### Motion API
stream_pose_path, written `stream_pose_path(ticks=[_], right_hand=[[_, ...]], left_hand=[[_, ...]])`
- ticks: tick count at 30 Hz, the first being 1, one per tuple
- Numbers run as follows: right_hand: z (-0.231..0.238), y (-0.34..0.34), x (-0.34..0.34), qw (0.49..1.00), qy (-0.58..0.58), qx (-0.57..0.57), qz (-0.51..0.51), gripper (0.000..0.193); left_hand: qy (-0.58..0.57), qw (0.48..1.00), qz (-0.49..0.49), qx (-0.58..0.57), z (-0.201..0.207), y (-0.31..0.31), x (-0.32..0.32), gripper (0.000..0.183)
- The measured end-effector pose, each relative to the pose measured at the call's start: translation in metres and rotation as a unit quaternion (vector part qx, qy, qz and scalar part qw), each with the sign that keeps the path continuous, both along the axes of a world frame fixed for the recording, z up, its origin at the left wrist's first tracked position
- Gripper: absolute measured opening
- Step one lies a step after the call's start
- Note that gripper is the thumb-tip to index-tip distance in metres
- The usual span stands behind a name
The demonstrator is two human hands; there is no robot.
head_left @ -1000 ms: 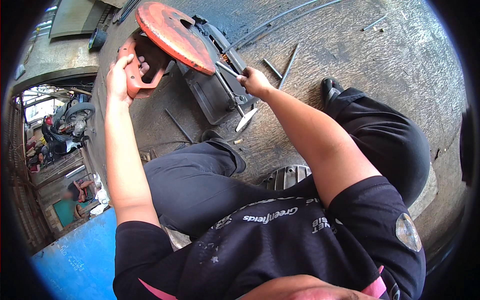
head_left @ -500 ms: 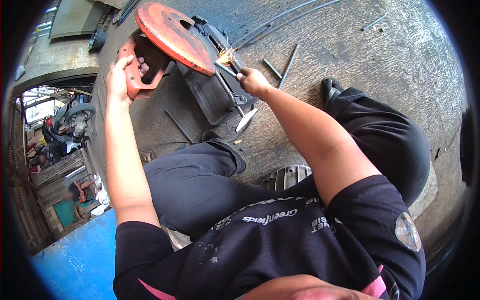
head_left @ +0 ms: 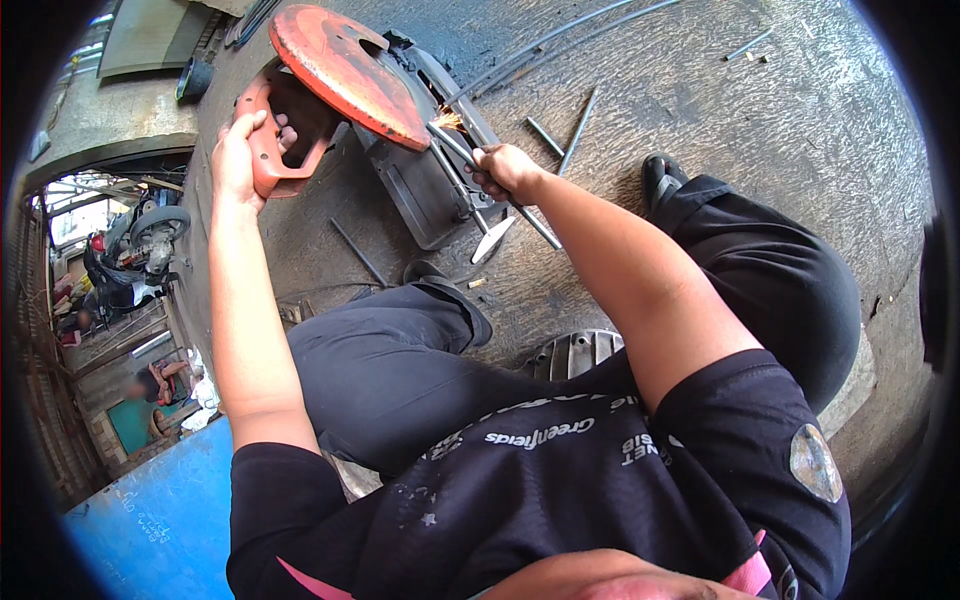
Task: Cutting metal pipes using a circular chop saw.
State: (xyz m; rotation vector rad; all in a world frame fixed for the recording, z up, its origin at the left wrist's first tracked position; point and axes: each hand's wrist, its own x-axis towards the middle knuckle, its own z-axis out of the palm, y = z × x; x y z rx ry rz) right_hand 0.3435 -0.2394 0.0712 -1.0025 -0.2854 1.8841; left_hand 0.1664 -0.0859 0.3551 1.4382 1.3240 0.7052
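Note:
A cut-off saw with a red blade guard (head_left: 345, 75) stands on the floor ahead of me. My left hand (head_left: 240, 155) is closed round the saw's red D-shaped handle (head_left: 262, 160). In my right hand (head_left: 505, 172) is a thin metal rod (head_left: 535, 226), with its far end at the lower edge of the guard and its near end sticking out past my palm. Orange sparks (head_left: 447, 121) fly at that far end. The contact between blade and rod is hidden by the guard. Close below my right hand is the saw's clamp screw with a pale handle (head_left: 491, 241).
Cut rod pieces (head_left: 580, 130) lie on the floor to the right, and another rod (head_left: 358, 253) lies left of the saw base (head_left: 425, 215). Long bent rods (head_left: 560, 40) stretch across the back. My feet flank the saw. A motorcycle (head_left: 140, 250) stands far left.
My right hand has shifted slightly, and the rod's near end now shows behind it. The sparks are smaller and a little lower. My left hand stays on the handle.

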Motion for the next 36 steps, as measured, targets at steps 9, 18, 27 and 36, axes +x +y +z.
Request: stream_pose_path(ticks=[9, 18, 27, 36], right_hand=[[-0.019, 0.003, -0.008, 0.984, -0.170, 0.055, -0.022, 0.025], [-0.029, 0.001, -0.004, 0.946, -0.311, 0.083, -0.026, 0.048], [-0.026, -0.003, -0.001, 0.906, -0.419, 0.057, 0.029, 0.050], [-0.029, -0.007, 0.001, 0.908, -0.414, 0.042, 0.053, 0.038]], left_hand=[[-0.012, 1.000, 0.004, 0.005, -0.002, 0.003, -0.001, 0.038], [-0.002, 1.000, -0.001, 0.005, 0.000, -0.001, 0.001, 0.036], [0.011, 1.000, 0.021, -0.001, 0.000, -0.001, 0.002, 0.037], [0.023, 1.000, 0.018, -0.006, 0.001, -0.003, 0.003, 0.037]])
